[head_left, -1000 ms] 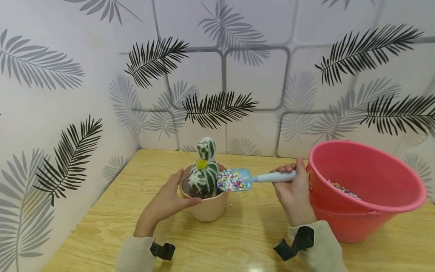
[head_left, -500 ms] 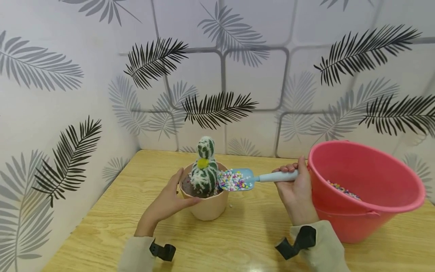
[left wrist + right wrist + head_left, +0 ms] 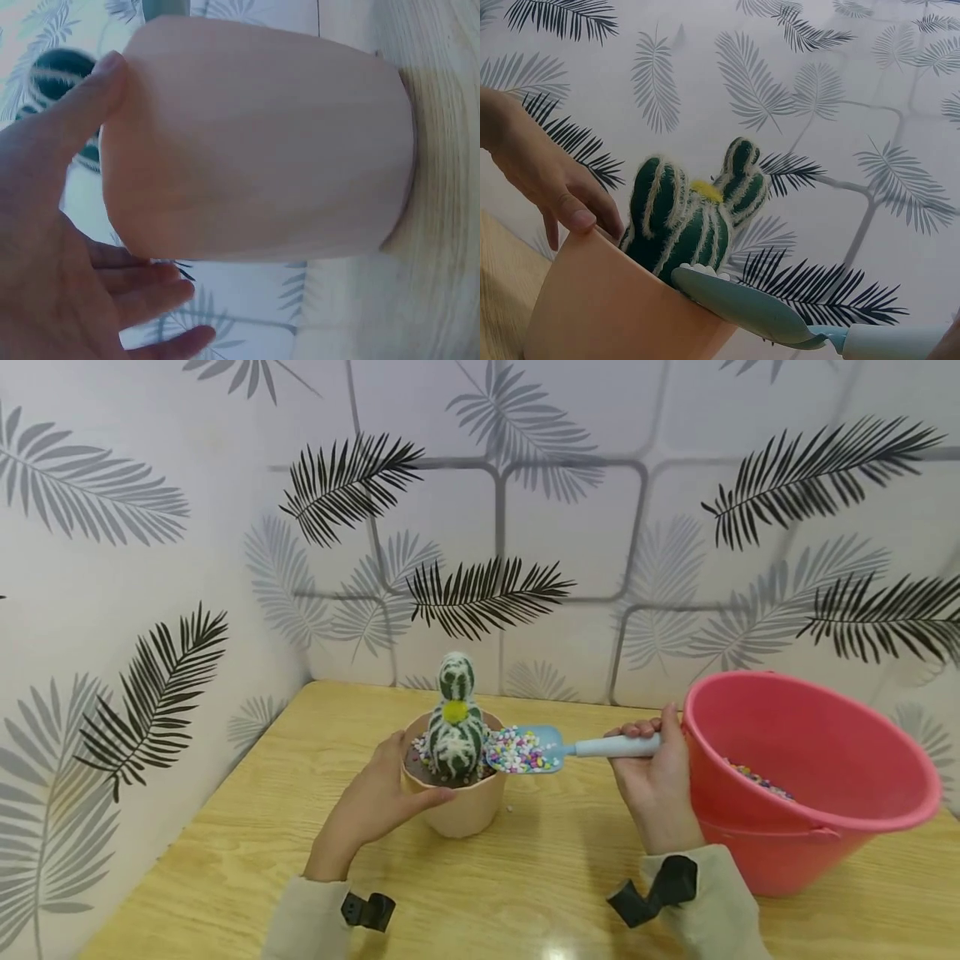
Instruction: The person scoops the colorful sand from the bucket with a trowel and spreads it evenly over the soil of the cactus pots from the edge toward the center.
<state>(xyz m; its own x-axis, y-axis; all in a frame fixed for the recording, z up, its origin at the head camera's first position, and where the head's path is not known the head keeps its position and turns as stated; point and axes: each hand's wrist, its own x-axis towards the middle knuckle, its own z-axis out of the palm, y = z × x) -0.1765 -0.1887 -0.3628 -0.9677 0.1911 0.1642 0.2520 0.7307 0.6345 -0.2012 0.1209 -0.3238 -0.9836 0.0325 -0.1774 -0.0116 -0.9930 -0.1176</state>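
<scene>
A plant pot (image 3: 463, 814) in pale peach stands on the table, holding a striped green cactus (image 3: 456, 745) with white fuzz and a yellow flower. My left hand (image 3: 378, 802) grips the pot's rim from the left, thumb in front. Coloured pebbles lie on the soil around the cactus. In my right hand (image 3: 654, 781) is the handle of a light-blue scoop (image 3: 551, 747), held level with its tip over the pot's right rim. Small multicoloured pebbles (image 3: 517, 752) fill the scoop's front. The right wrist view shows the scoop (image 3: 750, 304) close beside the cactus (image 3: 694, 232).
A large pink bucket (image 3: 787, 852) stands to the right of my right hand, with more coloured pebbles (image 3: 757, 779) inside. One pale pebble (image 3: 510, 808) lies on the wooden table (image 3: 337, 718) beside the pot. Leaf-patterned walls (image 3: 555, 635) close off the back and left.
The cactus has turned and stands more upright in the pot. More pebbles show on the soil to its left. The scoop stays at the rim, still loaded; both hands keep their holds.
</scene>
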